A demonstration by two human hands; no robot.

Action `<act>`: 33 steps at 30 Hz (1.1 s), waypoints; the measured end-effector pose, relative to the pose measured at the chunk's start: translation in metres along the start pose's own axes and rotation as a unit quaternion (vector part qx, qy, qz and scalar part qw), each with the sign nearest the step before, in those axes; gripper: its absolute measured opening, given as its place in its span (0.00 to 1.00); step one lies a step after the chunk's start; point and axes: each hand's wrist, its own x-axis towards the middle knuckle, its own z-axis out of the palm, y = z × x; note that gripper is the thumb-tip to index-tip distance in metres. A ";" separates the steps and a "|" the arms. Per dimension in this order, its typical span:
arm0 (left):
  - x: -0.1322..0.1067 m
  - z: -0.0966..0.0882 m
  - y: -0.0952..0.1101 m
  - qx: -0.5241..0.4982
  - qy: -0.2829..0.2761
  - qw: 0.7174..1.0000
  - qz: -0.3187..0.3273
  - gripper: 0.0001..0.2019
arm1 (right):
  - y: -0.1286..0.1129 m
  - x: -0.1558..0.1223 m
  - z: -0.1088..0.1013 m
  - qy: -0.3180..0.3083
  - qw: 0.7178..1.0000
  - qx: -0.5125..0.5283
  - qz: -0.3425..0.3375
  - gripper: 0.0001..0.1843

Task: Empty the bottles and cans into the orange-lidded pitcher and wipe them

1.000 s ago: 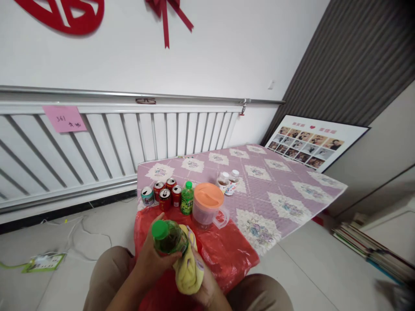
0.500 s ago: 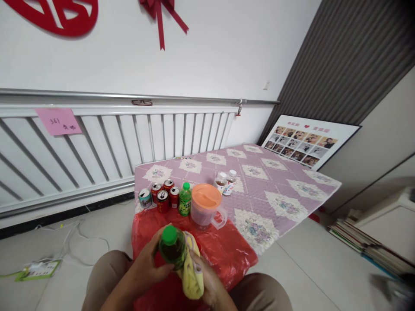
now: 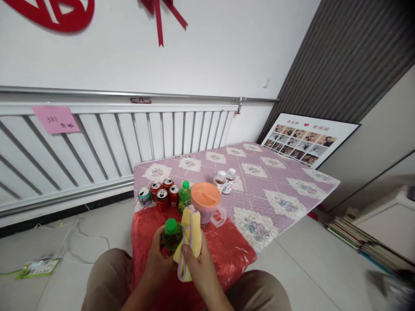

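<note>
My left hand [image 3: 158, 255] is wrapped round a green-capped drink bottle [image 3: 172, 235], held upright above the red plastic sheet [image 3: 231, 244]. A folded yellow cloth [image 3: 191, 235] with a purple edge is gripped in my right hand [image 3: 201, 261], thumb on top, close against the bottle's right side. The cloth hides part of the bottle. Just beyond my hands stand a second green-capped bottle [image 3: 184, 196] and a clear plastic jug [image 3: 207, 214] with an orange lid [image 3: 206, 194].
Several opened red cans [image 3: 162, 200] and a teal can [image 3: 144, 197] stand left on the patterned tablecloth [image 3: 256, 190]. Two small white-capped bottles [image 3: 220, 180] are behind the jug. A radiator [image 3: 155, 134] lines the wall. Cables and a power strip [image 3: 39, 268] lie on the floor.
My right hand has raised and turned the cloth, so it now stands up beside the bottle instead of hanging low. The bottle has shifted slightly lower.
</note>
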 end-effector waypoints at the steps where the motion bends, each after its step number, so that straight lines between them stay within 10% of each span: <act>1: 0.001 -0.001 0.000 -0.006 0.010 1.000 -0.005 0.34 | 0.004 0.001 -0.001 -0.006 1.000 -0.006 0.010 0.36; 9: 0.008 -0.010 0.018 -0.002 -0.004 1.000 -0.003 0.33 | 0.030 0.008 -0.006 0.003 0.999 -0.039 0.024 0.32; 18: 0.021 -0.029 0.034 -0.006 -0.221 0.975 0.007 0.34 | 0.007 0.015 -0.013 0.027 0.996 -0.021 0.081 0.31; 33: 0.014 -0.007 0.021 0.028 -0.039 0.998 0.028 0.33 | -0.035 0.013 0.009 0.012 0.993 -0.101 -0.059 0.34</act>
